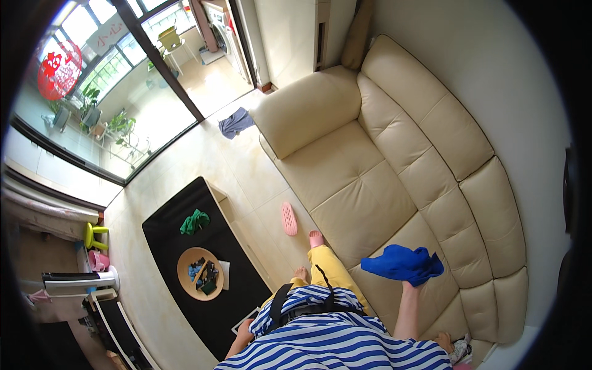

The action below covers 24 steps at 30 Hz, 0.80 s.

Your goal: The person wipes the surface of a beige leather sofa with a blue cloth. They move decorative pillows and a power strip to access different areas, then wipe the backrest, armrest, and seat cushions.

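Note:
A bright blue cloth point(402, 264) hangs bunched over my right hand point(409, 283), which grips it above the beige leather sofa seat. My left hand point(246, 329) is low by the edge of the black-topped coffee table point(185, 259), beside a flat white-rimmed object point(240, 323); whether it holds this cannot be told. On the table lie a crumpled green cloth point(194, 221) and a round wooden bowl point(184, 284) with small dark and blue items. A white sheet point(225, 275) shows partly under the bowl.
The beige sofa point(342, 185) curves along the right. One pink slipper point(289, 219) lies on the floor; the other is on my foot. A grey cloth point(236, 123) lies by the sofa arm. Another person's hand or foot point(445, 342) shows at lower right. Glass doors stand at upper left.

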Tool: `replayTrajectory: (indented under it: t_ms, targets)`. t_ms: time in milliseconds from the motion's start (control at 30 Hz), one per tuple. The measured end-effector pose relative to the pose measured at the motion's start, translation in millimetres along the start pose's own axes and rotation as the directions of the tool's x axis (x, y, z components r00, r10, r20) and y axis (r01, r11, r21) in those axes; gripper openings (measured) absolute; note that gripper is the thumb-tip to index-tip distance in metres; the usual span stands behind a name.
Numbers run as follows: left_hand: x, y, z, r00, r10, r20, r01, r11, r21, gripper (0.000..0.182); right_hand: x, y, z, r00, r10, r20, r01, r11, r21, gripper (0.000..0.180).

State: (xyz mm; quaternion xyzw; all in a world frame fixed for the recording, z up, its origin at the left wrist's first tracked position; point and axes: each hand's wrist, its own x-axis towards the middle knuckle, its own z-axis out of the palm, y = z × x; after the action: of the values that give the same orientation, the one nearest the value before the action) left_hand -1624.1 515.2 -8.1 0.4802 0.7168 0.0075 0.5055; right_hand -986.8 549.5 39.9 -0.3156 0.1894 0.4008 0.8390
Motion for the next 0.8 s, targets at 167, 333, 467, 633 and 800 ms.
replayTrajectory:
  t_ms: [167,333,467,633,800]
  targets:
    - [47,53,-4,1.000,0.007,-0.003,-0.007,1.000,0.018,0.053,38,-7,16,0.951,-0.238,0.196,0.157,-0.172,-0.972,0.035]
    - [104,142,-20,0.991,-0.128,-0.033,0.130,0.989,0.077,0.061,72,-13,25,0.963,-0.185,0.195,-0.042,-0.820,-0.571,0.035]
    - [113,179,-24,0.967,-0.170,-0.189,0.130,0.969,-0.210,0.054,113,-12,2,0.955,-0.193,0.227,0.001,-0.760,-0.650,0.034]
    - [127,198,-29,0.997,-0.005,-0.081,0.034,0.933,0.359,0.054,171,-8,-62,0.906,-0.355,0.229,0.339,0.288,-0.896,0.034]
    - [189,284,-53,0.991,0.130,0.024,-0.125,0.864,0.487,0.053,161,-13,-89,0.885,-0.460,0.068,0.367,0.600,-0.711,0.031]
